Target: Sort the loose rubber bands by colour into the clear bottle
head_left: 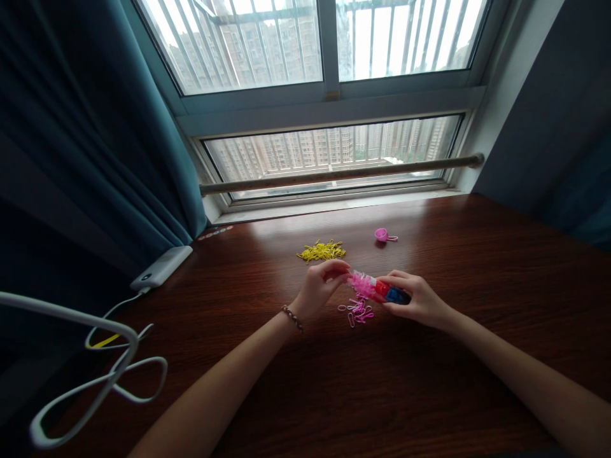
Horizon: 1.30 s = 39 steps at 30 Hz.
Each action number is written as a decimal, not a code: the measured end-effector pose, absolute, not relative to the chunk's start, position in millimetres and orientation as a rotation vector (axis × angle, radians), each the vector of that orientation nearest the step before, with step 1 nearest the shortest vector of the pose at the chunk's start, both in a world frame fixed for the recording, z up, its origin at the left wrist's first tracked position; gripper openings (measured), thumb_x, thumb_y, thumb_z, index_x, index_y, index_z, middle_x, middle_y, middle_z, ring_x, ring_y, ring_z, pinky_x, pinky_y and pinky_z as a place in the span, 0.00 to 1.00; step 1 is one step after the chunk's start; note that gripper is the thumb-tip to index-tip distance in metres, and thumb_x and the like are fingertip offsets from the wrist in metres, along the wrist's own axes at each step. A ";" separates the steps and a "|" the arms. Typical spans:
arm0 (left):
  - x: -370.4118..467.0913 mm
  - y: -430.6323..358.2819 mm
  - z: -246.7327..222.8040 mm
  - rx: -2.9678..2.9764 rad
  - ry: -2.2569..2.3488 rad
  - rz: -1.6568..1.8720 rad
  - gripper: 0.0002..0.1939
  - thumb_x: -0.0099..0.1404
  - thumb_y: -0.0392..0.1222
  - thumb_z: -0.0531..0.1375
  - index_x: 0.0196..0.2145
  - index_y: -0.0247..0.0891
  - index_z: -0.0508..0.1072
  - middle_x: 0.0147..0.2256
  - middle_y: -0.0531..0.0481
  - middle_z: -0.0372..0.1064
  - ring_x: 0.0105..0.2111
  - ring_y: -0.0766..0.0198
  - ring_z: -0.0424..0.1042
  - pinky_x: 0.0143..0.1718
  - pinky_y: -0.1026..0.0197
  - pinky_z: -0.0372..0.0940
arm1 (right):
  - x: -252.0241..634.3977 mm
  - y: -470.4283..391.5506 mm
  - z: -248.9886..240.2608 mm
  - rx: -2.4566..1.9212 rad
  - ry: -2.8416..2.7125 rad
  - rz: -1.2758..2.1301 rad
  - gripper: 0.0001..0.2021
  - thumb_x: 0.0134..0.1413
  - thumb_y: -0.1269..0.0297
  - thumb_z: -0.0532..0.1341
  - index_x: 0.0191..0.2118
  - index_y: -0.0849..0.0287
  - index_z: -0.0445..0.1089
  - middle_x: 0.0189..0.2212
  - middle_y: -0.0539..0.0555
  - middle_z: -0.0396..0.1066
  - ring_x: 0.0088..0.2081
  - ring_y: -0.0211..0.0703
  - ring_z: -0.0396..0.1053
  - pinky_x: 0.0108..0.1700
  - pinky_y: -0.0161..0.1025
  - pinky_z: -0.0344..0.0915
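Observation:
Between my two hands is a small rubber-band loom [382,287], with red and blue blocks and a thick bunch of pink loops around its left part. My right hand [414,298] is closed around its dark blue end. At the pink end, the thumb and fingers of my left hand [319,286] are pinched together against it; any single band between them is too small to make out. Loose pink rubber bands [359,312] lie on the table just below the loom. A heap of yellow rubber bands [323,250] lies beyond my left hand.
A small pink cup-shaped piece with a loop [381,235] sits farther back on the brown wooden table [468,254]. To the left are a white power bank [162,267] and a thick white cable [71,310]. A barred window and blue curtain [162,159] border the table.

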<state>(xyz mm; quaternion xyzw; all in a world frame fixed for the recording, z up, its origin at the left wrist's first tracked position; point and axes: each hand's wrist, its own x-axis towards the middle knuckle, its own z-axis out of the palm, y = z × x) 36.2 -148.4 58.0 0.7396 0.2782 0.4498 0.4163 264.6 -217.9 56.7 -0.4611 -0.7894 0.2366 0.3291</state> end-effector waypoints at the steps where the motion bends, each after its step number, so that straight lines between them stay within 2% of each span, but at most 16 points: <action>1: 36.4 -148.8 58.5 1.810 0.683 1.139 0.10 0.56 0.39 0.61 0.36 0.33 0.70 0.32 0.47 0.71 0.30 0.65 0.71 0.35 0.62 0.69 | 264.6 -217.8 56.7 -1.203 -2.064 0.622 0.18 0.44 0.62 0.62 0.45 0.58 0.68 0.35 0.53 0.67 0.35 0.42 0.66 0.38 0.36 0.62; 7: 33.7 -150.1 62.1 1.784 0.778 1.253 0.10 0.59 0.41 0.57 0.36 0.33 0.70 0.33 0.45 0.72 0.35 0.62 0.72 0.41 0.58 0.67 | 264.3 -217.4 56.3 -1.174 -2.014 0.615 0.17 0.45 0.63 0.62 0.45 0.58 0.68 0.37 0.54 0.67 0.36 0.42 0.66 0.38 0.37 0.62; 11: 31.4 -153.4 62.3 1.929 0.786 1.187 0.10 0.62 0.42 0.54 0.36 0.34 0.72 0.34 0.46 0.73 0.36 0.61 0.72 0.40 0.60 0.67 | 263.8 -217.7 56.1 -1.172 -2.002 0.615 0.17 0.45 0.62 0.62 0.45 0.59 0.68 0.36 0.54 0.68 0.36 0.42 0.66 0.38 0.37 0.62; 17: 32.0 -160.9 62.1 2.228 0.759 1.261 0.10 0.62 0.38 0.54 0.38 0.37 0.73 0.38 0.46 0.73 0.39 0.62 0.71 0.43 0.60 0.65 | 263.1 -219.1 57.8 -1.185 -2.002 0.609 0.18 0.45 0.62 0.62 0.45 0.58 0.68 0.37 0.54 0.68 0.36 0.43 0.66 0.39 0.37 0.62; 23: 35.8 -158.8 55.1 2.229 0.829 1.334 0.07 0.60 0.40 0.57 0.32 0.39 0.75 0.33 0.48 0.73 0.33 0.64 0.71 0.35 0.62 0.66 | 263.4 -219.8 58.7 -1.164 -2.033 0.608 0.19 0.44 0.63 0.62 0.45 0.59 0.68 0.37 0.54 0.68 0.36 0.43 0.66 0.39 0.37 0.62; 28: 36.2 -161.3 60.6 2.107 0.887 1.349 0.05 0.58 0.41 0.59 0.31 0.39 0.73 0.31 0.50 0.73 0.32 0.63 0.71 0.37 0.61 0.65 | 262.2 -219.9 58.9 -1.161 -2.020 0.603 0.19 0.44 0.64 0.62 0.45 0.58 0.68 0.36 0.54 0.68 0.35 0.42 0.66 0.38 0.37 0.63; 32: 39.0 -163.6 61.1 2.068 0.831 1.323 0.06 0.58 0.42 0.59 0.31 0.38 0.73 0.36 0.47 0.72 0.38 0.60 0.70 0.43 0.58 0.64 | 261.0 -220.3 59.2 -1.148 -2.034 0.611 0.18 0.44 0.63 0.62 0.44 0.58 0.69 0.35 0.54 0.68 0.35 0.42 0.66 0.38 0.37 0.63; 36: 40.4 -167.0 59.0 1.945 0.746 1.177 0.10 0.63 0.43 0.53 0.38 0.37 0.68 0.43 0.42 0.69 0.42 0.58 0.69 0.46 0.54 0.61 | 261.0 -221.2 59.8 -1.146 -2.036 0.618 0.18 0.44 0.61 0.62 0.44 0.59 0.69 0.34 0.53 0.68 0.34 0.41 0.66 0.36 0.36 0.62; 39: 39.3 -170.2 60.4 1.981 0.649 1.063 0.14 0.65 0.46 0.49 0.43 0.37 0.65 0.49 0.40 0.65 0.49 0.55 0.64 0.53 0.48 0.53 | 260.8 -222.0 59.8 -1.151 -2.044 0.617 0.18 0.44 0.61 0.63 0.44 0.59 0.69 0.34 0.53 0.67 0.33 0.41 0.66 0.36 0.35 0.62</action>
